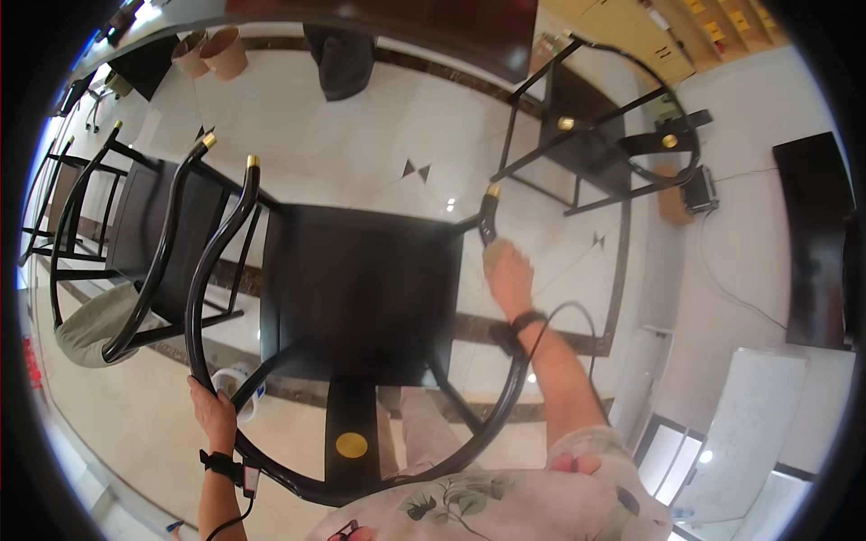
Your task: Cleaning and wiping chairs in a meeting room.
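Note:
Directly before me stands a black armchair with a dark square seat (pixel 362 291), a curved tubular rail and brass-coloured tips. A round gold disc (pixel 352 445) marks its back slat, close to my body. My left hand (pixel 215 414) grips the rail on the left side. On the right armrest (pixel 488 220), my right hand (pixel 509 277) is closed around the tube just below the brass tip. A tan-green patch shows at its fingers, too blurred to name surely. Both wrists wear black straps with cables.
Left stands another black armchair (pixel 162 237), a grey cloth (pixel 101 328) draped over its rail. Behind the left rail is a white bucket (pixel 252 410). A third armchair (pixel 588 142) stands far right, near a black case (pixel 700 189). Two brown bins (pixel 224 54) are at the back.

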`<move>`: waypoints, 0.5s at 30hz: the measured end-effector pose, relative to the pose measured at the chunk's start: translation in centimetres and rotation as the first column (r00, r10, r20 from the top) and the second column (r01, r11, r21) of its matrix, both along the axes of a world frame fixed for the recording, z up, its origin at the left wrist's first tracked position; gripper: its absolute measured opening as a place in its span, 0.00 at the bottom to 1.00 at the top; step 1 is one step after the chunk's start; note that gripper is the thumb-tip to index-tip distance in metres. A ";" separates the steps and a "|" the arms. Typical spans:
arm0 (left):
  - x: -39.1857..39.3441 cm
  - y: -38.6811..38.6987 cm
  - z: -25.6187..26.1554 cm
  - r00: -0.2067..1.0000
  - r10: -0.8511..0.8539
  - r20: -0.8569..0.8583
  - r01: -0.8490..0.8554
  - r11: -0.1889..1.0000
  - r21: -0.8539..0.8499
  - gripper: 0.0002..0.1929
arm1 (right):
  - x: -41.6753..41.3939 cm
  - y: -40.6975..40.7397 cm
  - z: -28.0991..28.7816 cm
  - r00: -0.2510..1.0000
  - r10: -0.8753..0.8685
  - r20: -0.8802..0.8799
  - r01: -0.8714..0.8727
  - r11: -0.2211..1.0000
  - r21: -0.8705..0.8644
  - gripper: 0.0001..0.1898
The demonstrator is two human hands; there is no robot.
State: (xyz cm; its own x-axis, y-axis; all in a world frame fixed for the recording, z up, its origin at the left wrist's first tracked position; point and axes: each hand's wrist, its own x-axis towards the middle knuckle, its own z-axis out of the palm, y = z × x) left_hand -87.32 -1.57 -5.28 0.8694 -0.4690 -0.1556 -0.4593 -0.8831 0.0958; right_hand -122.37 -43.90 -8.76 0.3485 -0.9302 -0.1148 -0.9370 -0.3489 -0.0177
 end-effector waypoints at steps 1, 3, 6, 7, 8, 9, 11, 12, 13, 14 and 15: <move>0.0 0.1 0.4 1.000 -0.001 0.003 0.000 1.000 0.029 0.33 | 1.3 -1.1 -0.3 1.000 0.020 0.005 -0.020 0.999 -0.025 0.25; -0.2 -0.8 1.2 0.998 0.058 -0.035 -0.057 0.998 0.032 0.33 | 3.3 -2.3 -0.1 1.000 -0.020 0.005 0.020 0.999 0.030 0.25; 0.2 -0.7 0.9 1.000 0.014 0.006 -0.015 0.999 0.039 0.33 | 5.4 -4.7 -0.3 0.996 -0.089 -0.028 0.091 0.992 0.089 0.25; 0.2 -1.2 0.7 0.998 -0.039 0.055 0.038 0.999 0.020 0.33 | 6.1 -5.8 -0.7 0.992 -0.112 -0.053 0.117 0.988 0.100 0.26; 0.0 -1.6 0.8 0.997 -0.042 0.063 0.041 0.999 0.022 0.33 | 6.5 -6.4 -1.0 0.990 -0.134 -0.030 0.137 0.986 0.091 0.26; 0.1 -2.1 1.2 1.000 0.014 0.011 -0.014 0.998 0.058 0.32 | 6.7 -7.0 -1.4 0.989 -0.147 -0.024 0.148 0.985 0.091 0.26; 0.1 -3.2 1.4 0.998 0.053 -0.030 -0.050 0.994 0.094 0.32 | 6.9 -8.1 -2.1 0.974 -0.180 0.137 0.160 0.976 0.148 0.25; 0.2 -3.0 1.6 0.998 0.055 -0.015 -0.054 0.995 0.089 0.32 | 7.5 -7.8 -1.7 0.971 -0.175 0.164 0.155 0.980 0.128 0.25; 0.3 -2.9 1.8 0.998 0.057 0.000 -0.056 0.995 0.083 0.32 | 7.5 -7.6 -1.6 0.966 -0.195 0.170 0.172 0.975 0.140 0.25; 0.4 -2.7 2.2 0.996 0.090 -0.023 -0.087 0.991 0.103 0.31 | 7.5 -7.3 -1.4 0.972 -0.164 0.171 0.135 0.976 0.170 0.25; 0.2 -3.0 2.0 0.998 0.058 0.012 -0.059 0.994 0.089 0.31 | 7.3 -7.6 -1.3 0.976 -0.129 0.176 0.096 0.978 0.186 0.25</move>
State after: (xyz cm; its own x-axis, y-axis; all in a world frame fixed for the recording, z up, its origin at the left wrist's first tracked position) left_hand -87.14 -4.59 -3.33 0.8966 -0.4019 -0.1861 -0.4072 -0.9133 0.0109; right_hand -115.05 -51.47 -10.02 0.2732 -0.9358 -0.2227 -0.9445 -0.2170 -0.2466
